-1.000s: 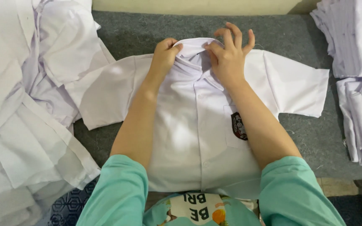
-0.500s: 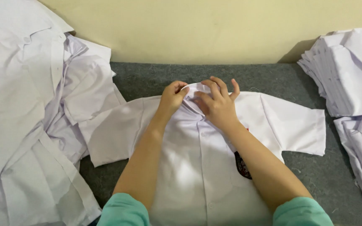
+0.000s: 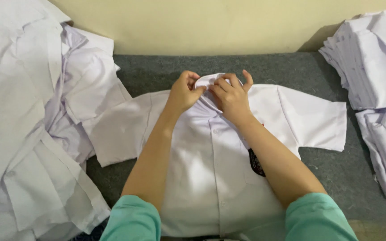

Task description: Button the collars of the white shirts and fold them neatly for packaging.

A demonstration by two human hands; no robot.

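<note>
The dark chest badge [image 3: 256, 162] on the white shirt [image 3: 211, 178] is half hidden behind the right forearm. The loose shirt heap [image 3: 27, 125] and the folded shirt stack [image 3: 374, 67] are both cut off by the frame edges.

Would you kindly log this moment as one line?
left hand: pinching collar | right hand: pinching collar | white shirt: flat, front up

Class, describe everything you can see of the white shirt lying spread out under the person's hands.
The white shirt is short-sleeved, of thin woven-looking cloth, lying front up on the grey surface with both sleeves spread sideways. A buttoned placket runs down its middle and a dark badge sits on the chest. The left hand and right hand pinch its collar at the far end; both forearms rest across it. Its sleeve on the left reaches the loose pile of white garments.
</note>
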